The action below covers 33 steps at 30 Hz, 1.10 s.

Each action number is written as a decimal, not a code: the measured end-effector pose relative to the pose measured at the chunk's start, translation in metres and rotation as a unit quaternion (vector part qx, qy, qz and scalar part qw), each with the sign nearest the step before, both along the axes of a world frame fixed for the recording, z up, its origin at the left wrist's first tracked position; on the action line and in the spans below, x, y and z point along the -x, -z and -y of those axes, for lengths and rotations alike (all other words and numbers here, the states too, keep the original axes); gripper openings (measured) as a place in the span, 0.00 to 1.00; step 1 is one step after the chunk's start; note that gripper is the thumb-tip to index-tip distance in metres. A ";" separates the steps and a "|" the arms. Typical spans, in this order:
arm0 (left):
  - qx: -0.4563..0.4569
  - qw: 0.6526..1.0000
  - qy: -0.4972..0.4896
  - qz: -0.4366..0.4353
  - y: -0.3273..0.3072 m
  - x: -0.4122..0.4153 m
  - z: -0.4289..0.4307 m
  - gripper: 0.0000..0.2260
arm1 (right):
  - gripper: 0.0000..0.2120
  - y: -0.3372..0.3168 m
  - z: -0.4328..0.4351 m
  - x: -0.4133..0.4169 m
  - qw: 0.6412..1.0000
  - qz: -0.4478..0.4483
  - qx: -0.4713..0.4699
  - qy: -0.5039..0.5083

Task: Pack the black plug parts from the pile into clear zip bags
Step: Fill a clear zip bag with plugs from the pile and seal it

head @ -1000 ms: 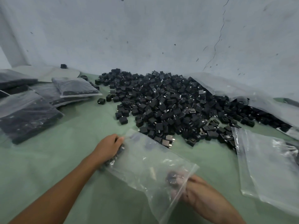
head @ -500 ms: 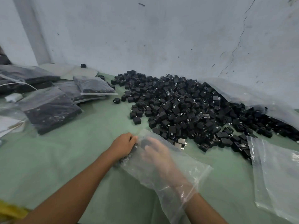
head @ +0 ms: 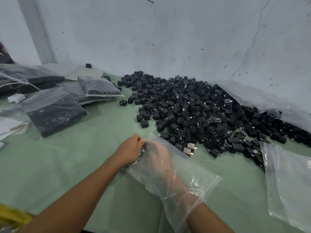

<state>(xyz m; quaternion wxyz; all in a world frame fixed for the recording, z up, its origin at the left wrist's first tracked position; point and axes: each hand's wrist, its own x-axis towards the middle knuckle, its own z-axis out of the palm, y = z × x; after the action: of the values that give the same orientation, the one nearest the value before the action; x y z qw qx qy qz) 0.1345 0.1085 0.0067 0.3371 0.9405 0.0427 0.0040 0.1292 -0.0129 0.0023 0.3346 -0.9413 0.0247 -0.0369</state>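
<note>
A large pile of black plug parts (head: 193, 111) covers the green table (head: 67, 165) against the wall. A clear zip bag (head: 198, 174) lies in front of the pile, its mouth toward me. My left hand (head: 130, 151) grips the bag's far closed end, fingers curled over the plastic. My right hand (head: 159, 155) is deep inside the bag, reaching up to that end beside the left hand. It shows only dimly through the plastic, so what it holds is unclear.
Filled bags of black parts (head: 53, 111) lie stacked at the left, another (head: 99, 86) behind them. Empty clear bags (head: 289, 182) lie at the right. A big plastic sack (head: 252, 93) spills parts along the wall. A lone plug (head: 144, 123) sits off the pile's left edge.
My right hand, which held plug parts at the bag's mouth, has pushed deep inside to the far end. My left hand has kept its grip on the bag.
</note>
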 end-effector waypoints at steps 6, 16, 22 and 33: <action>0.008 1.000 0.015 -0.019 -0.004 -0.001 0.001 0.16 | 0.34 0.018 -0.040 -0.017 0.986 -0.041 0.067 -0.147; 0.002 0.999 0.031 -0.013 0.004 -0.008 -0.003 0.13 | 0.11 -0.054 0.191 0.103 0.877 -0.259 -0.158 -0.371; 0.007 1.000 0.017 -0.011 0.002 -0.007 0.000 0.14 | 0.10 -0.098 0.255 0.061 0.952 -0.063 -0.212 -0.211; 0.017 1.000 0.016 -0.015 -0.001 -0.004 -0.001 0.15 | 0.25 -0.023 0.175 -0.041 0.943 -0.038 0.226 -0.239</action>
<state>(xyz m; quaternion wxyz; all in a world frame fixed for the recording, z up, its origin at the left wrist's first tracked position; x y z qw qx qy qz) 0.1383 0.1097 0.0076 0.3527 0.9350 0.0327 -0.0165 0.1701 -0.1878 0.0258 0.1107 -0.9711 -0.1978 0.0753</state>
